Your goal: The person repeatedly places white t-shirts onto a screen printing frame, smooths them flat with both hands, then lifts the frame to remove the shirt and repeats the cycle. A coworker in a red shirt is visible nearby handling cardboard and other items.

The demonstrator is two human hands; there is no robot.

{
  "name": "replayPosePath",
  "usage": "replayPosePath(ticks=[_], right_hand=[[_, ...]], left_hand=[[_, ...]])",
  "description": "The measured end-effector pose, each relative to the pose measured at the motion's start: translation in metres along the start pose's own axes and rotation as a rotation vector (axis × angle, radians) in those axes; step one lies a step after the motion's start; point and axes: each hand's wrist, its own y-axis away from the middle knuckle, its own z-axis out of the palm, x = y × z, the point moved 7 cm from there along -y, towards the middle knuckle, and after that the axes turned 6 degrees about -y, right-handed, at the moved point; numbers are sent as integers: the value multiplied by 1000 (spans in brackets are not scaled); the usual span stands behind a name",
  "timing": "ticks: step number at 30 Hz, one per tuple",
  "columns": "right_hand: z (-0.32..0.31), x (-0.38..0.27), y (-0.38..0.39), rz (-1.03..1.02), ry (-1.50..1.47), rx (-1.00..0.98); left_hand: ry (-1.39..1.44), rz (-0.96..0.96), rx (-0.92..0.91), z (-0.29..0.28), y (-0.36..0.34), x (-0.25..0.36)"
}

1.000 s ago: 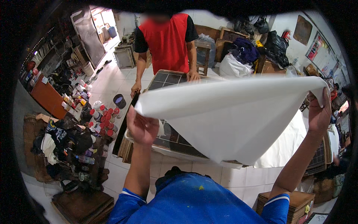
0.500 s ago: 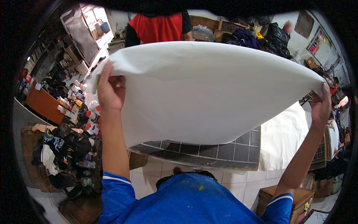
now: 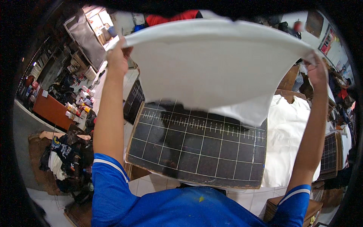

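A white shirt (image 3: 211, 64) hangs spread in the air between my raised hands, its lower edge blurred by motion. At its upper left corner, my left hand (image 3: 120, 60) is closed on the fabric. My right hand (image 3: 317, 71) pinches the opposite corner. Below lies a dark board (image 3: 196, 147) marked with a white grid and a ruler-like scale; the shirt hides its far part. Another white shirt (image 3: 285, 140) lies flat beside the board's right edge, beneath my right forearm.
Beyond the raised fabric, part of a person in red (image 3: 174, 17) shows. Bottles (image 3: 77, 109) crowd the floor at left, near a brown panel (image 3: 51, 108) and a heap of dark cloths (image 3: 62, 151). A brown stack (image 3: 295, 208) stands at lower right.
Both hands have moved up and away from me, carrying the shirt. Its lower edge has lifted, uncovering much more of the gridded board. The person in red is now mostly hidden.
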Motion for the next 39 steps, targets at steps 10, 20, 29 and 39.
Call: replayPosePath(ticks=[10,20,29,39], right_hand=[[-66,24,208,144,165,99],[-159,235,363,551,618,-100],[-191,280,382,514,1209,-158],[-201,261,423,509,1102,0]], left_hand=[[-23,2,40,-106,126,-20],[-365,-572,292,-204,253,-239],[-427,-862,166,-210,296,-273],[-307,-761,165,-216,313,-247]])
